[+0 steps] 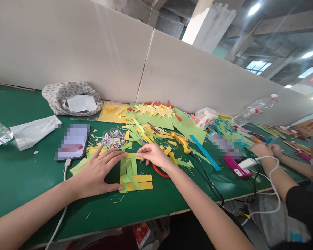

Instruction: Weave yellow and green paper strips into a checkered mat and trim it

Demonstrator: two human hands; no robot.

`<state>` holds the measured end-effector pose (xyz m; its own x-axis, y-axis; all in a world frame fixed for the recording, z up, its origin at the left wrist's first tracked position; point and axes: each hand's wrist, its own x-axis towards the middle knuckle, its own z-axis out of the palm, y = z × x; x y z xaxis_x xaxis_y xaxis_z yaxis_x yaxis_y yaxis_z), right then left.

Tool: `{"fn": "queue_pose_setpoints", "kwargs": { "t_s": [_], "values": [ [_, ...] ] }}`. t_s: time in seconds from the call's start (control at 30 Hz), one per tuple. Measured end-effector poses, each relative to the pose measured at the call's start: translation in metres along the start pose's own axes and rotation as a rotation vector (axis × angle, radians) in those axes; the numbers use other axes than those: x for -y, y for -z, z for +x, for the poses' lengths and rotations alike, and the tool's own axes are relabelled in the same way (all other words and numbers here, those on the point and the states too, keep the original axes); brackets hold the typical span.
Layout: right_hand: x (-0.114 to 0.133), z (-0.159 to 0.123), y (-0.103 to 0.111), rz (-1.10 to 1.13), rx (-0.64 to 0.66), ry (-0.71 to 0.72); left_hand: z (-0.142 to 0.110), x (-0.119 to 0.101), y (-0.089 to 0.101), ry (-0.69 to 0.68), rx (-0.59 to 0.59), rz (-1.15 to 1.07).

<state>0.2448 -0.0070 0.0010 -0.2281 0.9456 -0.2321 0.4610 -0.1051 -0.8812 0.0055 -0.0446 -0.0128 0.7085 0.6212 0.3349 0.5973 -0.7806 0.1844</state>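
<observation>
My left hand (95,175) rests with its fingers spread over the table, its thumb at the lower left corner of a woven piece of green and yellow paper strips (129,180). Its fingertips reach the left part of a crosswise yellow paper strip (131,155). Thumb and forefinger of my right hand (155,158) pinch the right part of that strip, over the upper ends of the green strips. A red loop handle (160,172), like that of scissors, shows partly beneath my right wrist.
Behind my hands lie a clear case of googly eyes (113,138), paper scraps, a yellow glue gun (182,141) and a woven paper piece (155,110). A phone (74,141) charges at left. At right are a power strip (237,167) and another person's hands (263,152).
</observation>
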Motion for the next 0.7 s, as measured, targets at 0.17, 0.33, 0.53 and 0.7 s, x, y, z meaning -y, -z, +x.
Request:
{"fn": "queue_pose_setpoints", "kwargs": {
  "t_s": [0.17,0.33,0.53,0.7],
  "values": [
    [0.0,-0.002,0.004,0.011,0.089,-0.022,0.0,0.002,-0.003,0.012,-0.019,-0.001],
    [0.002,-0.009,0.007,-0.057,0.218,-0.047,0.0,0.003,-0.004,0.038,-0.012,-0.001],
    [0.009,-0.021,0.008,-0.2,0.225,-0.063,0.001,0.003,-0.002,0.034,-0.016,-0.027],
    [0.016,-0.028,0.01,-0.314,0.2,-0.069,0.002,0.002,0.002,-0.045,-0.007,-0.062]
  ]
}}
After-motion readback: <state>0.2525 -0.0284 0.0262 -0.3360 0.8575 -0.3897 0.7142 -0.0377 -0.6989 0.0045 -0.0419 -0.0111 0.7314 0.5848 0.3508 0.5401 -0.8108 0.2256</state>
